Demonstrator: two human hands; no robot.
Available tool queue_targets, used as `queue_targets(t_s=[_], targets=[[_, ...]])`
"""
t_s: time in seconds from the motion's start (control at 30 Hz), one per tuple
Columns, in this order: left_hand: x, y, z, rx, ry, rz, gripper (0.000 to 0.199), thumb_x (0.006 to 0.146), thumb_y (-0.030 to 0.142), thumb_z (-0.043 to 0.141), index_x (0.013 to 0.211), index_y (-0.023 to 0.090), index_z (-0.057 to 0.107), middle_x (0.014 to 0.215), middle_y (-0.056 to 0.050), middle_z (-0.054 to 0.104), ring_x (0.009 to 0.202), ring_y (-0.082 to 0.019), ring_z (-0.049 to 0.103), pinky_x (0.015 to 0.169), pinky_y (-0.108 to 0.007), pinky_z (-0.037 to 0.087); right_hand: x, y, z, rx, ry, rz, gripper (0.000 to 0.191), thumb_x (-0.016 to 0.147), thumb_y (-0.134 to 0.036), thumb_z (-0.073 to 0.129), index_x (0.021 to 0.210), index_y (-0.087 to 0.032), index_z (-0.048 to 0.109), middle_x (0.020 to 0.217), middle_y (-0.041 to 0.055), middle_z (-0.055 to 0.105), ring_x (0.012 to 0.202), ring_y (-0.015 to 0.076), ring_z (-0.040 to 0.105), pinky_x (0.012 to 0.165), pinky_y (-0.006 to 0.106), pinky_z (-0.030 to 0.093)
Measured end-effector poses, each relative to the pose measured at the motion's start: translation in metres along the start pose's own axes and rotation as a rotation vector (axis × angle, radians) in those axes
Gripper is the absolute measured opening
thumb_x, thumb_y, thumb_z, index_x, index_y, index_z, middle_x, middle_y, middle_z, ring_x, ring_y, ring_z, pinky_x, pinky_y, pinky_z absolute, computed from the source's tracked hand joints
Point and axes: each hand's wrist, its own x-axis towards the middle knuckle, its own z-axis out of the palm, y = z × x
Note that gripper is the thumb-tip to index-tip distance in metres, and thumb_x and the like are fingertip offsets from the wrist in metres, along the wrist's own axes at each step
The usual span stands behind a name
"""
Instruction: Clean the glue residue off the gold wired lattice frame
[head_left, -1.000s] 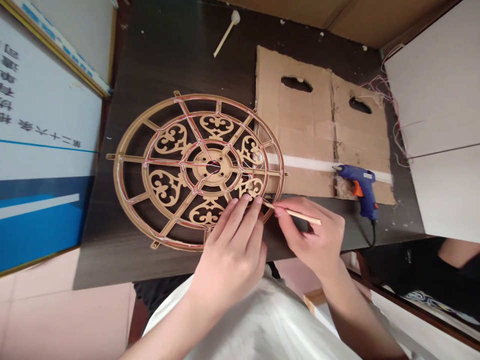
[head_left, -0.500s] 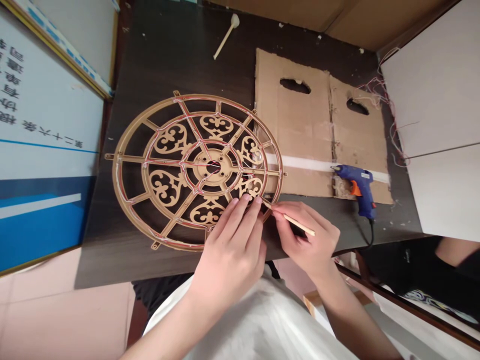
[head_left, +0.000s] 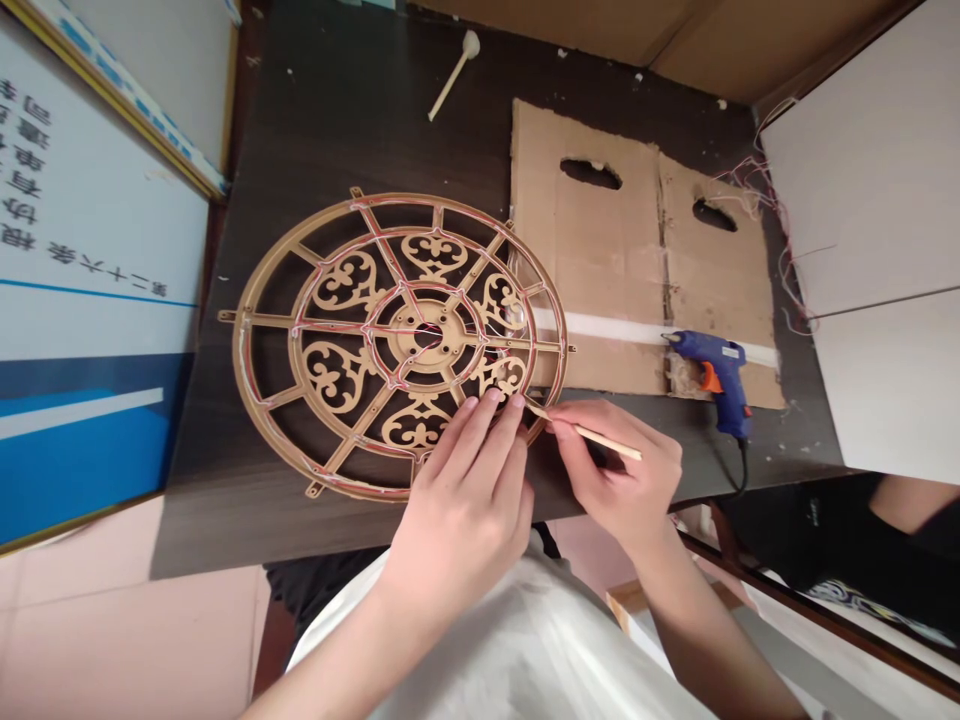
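Note:
A round gold openwork frame (head_left: pixel 341 447) with scroll ornaments lies on the dark table, red and white wires running along its rings and spokes. My left hand (head_left: pixel 469 490) rests on the frame's lower right part, fingers stretched out and lying side by side. Pinched in the fingers of my right hand (head_left: pixel 622 470) is a thin wooden stick (head_left: pixel 607 441), its tip at the frame's lower right rim beside my left fingertips. What lies under my left fingers is hidden.
Brown cardboard (head_left: pixel 585 240) with two holes lies partly beside the frame, a blue glue gun (head_left: pixel 716 365) on its right part. Another stick with a white blob (head_left: pixel 450 82) lies at the back. Loose wires (head_left: pixel 780 215) hang near the right panel. A blue-white board (head_left: pixel 90 300) stands left.
The frame has shifted slightly to the right. My right hand and the stick have moved a little right, with the stick's tip still at the rim. My left hand has barely moved.

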Motion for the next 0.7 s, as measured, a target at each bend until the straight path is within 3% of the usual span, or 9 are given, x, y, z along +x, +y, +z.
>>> queue_targets(t_s=[0.47,0.7], targets=[[0.0007,0.0006,-0.0004,0.001,-0.008,0.004,0.03,0.094,0.008,0.06,0.119,-0.002,0.072,0.138,-0.017,0.072,0.132,-0.033,0.066,0.118,-0.048,0.052,-0.007,0.0038,0.0037,-0.013,-0.004,-0.102,0.03,0.092,0.001,0.066,0.106,-0.024,0.076,0.093,0.0053,0.083,0.079,0.0183,0.08,0.075,0.028,0.068],[-0.0006,0.0007,0.0002,-0.017,-0.009,-0.006,0.03,0.092,0.005,0.061,0.119,-0.001,0.072,0.14,-0.018,0.071,0.134,-0.033,0.065,0.121,-0.048,0.05,-0.0032,0.0038,0.0014,0.026,0.025,-0.024,0.029,0.092,-0.002,0.066,0.104,-0.026,0.077,0.087,0.0023,0.082,0.075,0.0183,0.08,0.07,0.028,0.068]])
